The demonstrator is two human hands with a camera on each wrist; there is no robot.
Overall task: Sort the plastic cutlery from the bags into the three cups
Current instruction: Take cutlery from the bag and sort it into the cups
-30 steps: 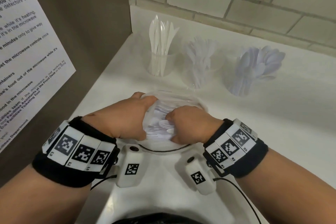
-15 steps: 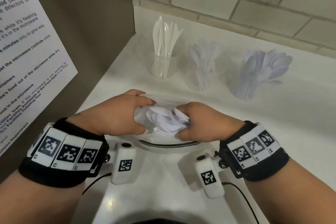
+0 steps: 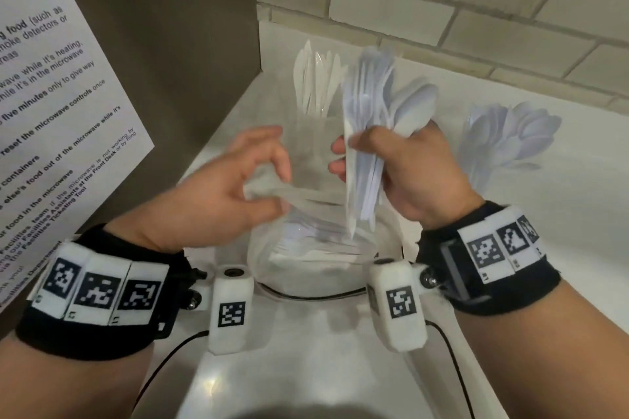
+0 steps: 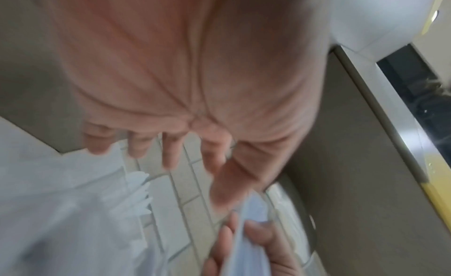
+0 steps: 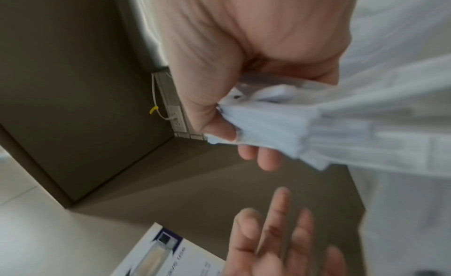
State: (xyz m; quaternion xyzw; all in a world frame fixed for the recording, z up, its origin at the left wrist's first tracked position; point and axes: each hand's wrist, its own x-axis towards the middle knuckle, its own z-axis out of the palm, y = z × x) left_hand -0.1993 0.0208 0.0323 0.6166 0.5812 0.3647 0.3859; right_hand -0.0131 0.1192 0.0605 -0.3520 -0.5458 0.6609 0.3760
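Observation:
My right hand (image 3: pixel 354 155) grips a thick bundle of white plastic spoons (image 3: pixel 374 102), bowls up, lifted above the clear plastic bag (image 3: pixel 306 248). The bag stands on the white counter (image 3: pixel 561 214) with more white cutlery inside. My left hand (image 3: pixel 276 160) is beside the bag's stretched rim with fingers straight, touching the film. The right wrist view shows my right hand (image 5: pixel 234 137) closed round the spoon handles (image 5: pixel 275 125). At the back stand a knife cup (image 3: pixel 316 88) and a spoon cup (image 3: pixel 503 139). The bundle hides the fork cup.
A brown panel with a printed notice (image 3: pixel 51 112) closes off the left side. A brick wall (image 3: pixel 442 3) runs behind the cups. A wall outlet (image 5: pixel 178 118) and a printed box (image 5: pixel 158 251) show in the right wrist view.
My right hand has pulled a bundle of spoons up out of the bag. My left hand has loosened from the bag's mouth and its fingers have straightened.

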